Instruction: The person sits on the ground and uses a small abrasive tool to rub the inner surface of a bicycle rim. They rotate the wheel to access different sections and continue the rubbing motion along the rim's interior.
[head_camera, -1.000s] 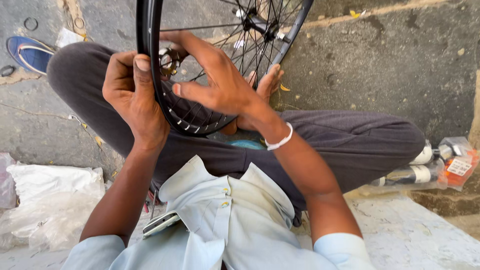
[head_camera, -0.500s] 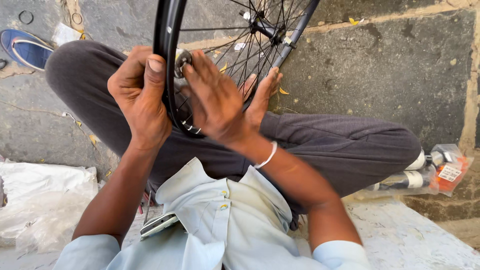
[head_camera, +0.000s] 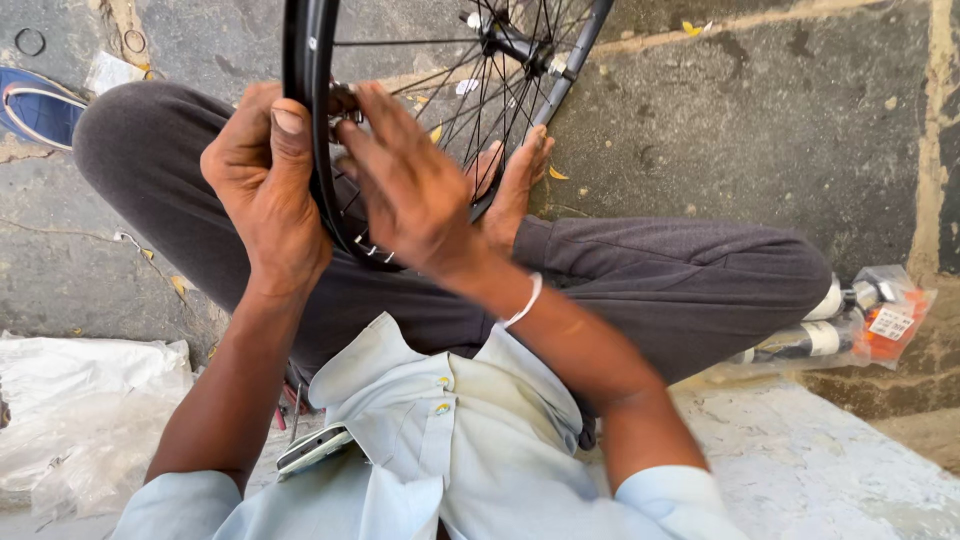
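Between my crossed legs, a black metal bicycle wheel rim with thin wire spokes (head_camera: 300, 120) stands upright on the grey stone floor (head_camera: 760, 130). My left hand (head_camera: 262, 190) is clamped around the rim, thumb pressed on its outer edge. My right hand (head_camera: 410, 185) reaches in from the other side, its fingers (head_camera: 355, 125) closed on a small metal part at the inner face of the rim; I cannot tell exactly what it is. A white band (head_camera: 525, 300) circles my right wrist. My bare foot (head_camera: 515, 180) rests behind the spokes near the hub (head_camera: 505, 40). Clear plastic packets with white tubes and orange labels (head_camera: 850, 320) lie beside my right knee. A blue sandal (head_camera: 40, 105) lies far left.
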